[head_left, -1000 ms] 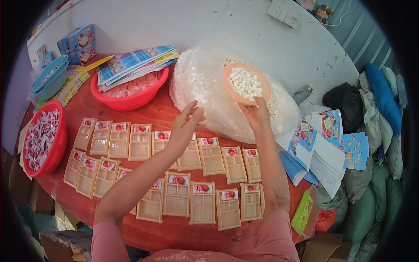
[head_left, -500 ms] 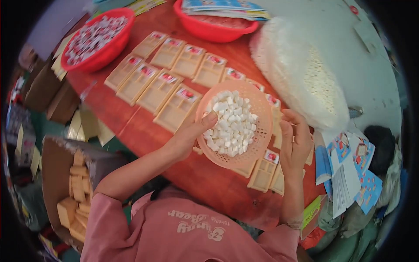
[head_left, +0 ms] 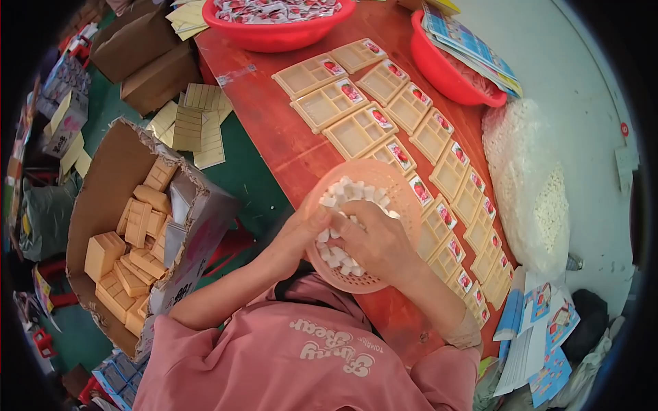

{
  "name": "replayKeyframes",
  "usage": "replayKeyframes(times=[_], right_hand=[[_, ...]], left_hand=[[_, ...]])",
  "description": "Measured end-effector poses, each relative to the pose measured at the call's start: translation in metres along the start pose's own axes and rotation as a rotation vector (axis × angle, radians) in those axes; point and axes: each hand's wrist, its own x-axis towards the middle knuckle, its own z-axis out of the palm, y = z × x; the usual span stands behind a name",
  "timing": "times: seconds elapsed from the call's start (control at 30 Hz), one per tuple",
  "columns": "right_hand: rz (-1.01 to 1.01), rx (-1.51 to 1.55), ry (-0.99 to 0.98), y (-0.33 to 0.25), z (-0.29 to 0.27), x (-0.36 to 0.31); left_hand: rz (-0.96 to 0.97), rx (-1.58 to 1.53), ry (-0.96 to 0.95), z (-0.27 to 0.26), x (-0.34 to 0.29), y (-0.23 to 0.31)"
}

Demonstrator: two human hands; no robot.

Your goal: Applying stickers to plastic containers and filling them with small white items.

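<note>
A round orange-pink plastic basket with holes in its wall is held up over the table's near edge. Small white cubes fill its bottom. My left hand grips the basket's left rim, thumb over the inside. Down in the basket, my right hand has its fingers bent together over the cubes; its fingertips are partly hidden. Beyond the basket lie rows of shallow tan compartment trays, each with a strawberry-picture piece at one end.
A red basin of small packets stands at the far left of the red table. Another red basin holds printed sheets. A clear bag of white pieces lies at right. A carton of tan trays stands at left.
My right hand has moved from beside the basket's right rim into it, onto the cubes. The view has swung left, showing more of the carton and floor.
</note>
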Motion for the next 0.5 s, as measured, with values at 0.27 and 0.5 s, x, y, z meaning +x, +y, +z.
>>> replayKeyframes(times=[0.27, 0.5], right_hand=[[-0.181, -0.068, 0.124, 0.001, 0.021, 0.043], [-0.195, -0.034, 0.139, 0.004, 0.035, 0.074]], left_hand=[[0.075, -0.068, 0.064, -0.028, -0.007, 0.022], [0.139, -0.055, 0.162, -0.050, -0.004, 0.029]])
